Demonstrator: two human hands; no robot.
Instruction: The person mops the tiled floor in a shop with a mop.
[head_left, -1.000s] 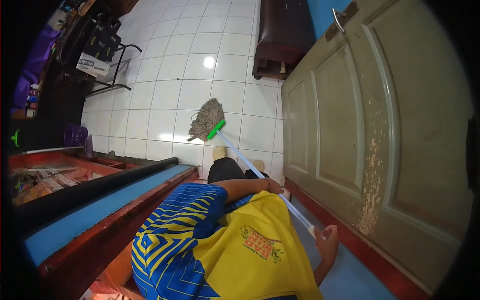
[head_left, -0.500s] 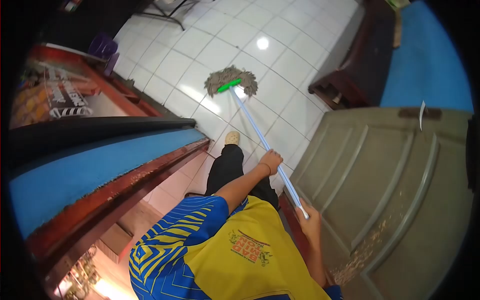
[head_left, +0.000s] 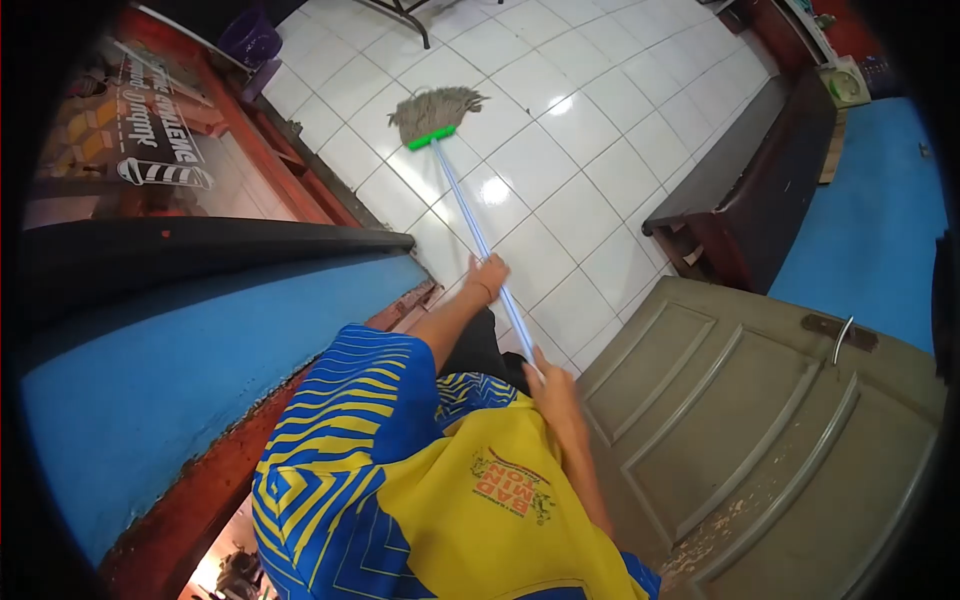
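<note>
A mop with a pale blue handle (head_left: pixel 463 203), a green clamp (head_left: pixel 432 138) and a grey-brown string head (head_left: pixel 436 112) rests on the white tiled floor (head_left: pixel 590 215). Partway down the handle, my left hand (head_left: pixel 488 277) is closed around it, with a thin band at the wrist. My right hand (head_left: pixel 551 383) grips the handle near its top end, close to my yellow and blue shirt. The mop head lies flat, its strings spread away from me.
To the right stands a grey-green panelled door (head_left: pixel 730 400) with a metal handle. Beyond it is a dark bench (head_left: pixel 740 215). At left are a blue wall (head_left: pixel 200 350) and a red-framed glass panel (head_left: pixel 150 130). A purple container (head_left: pixel 250 38) sits at the upper left.
The mop head has moved forward and slightly left, its strings now trailing to the far side. Both hands have moved up and left in view. The camera view has shifted too.
</note>
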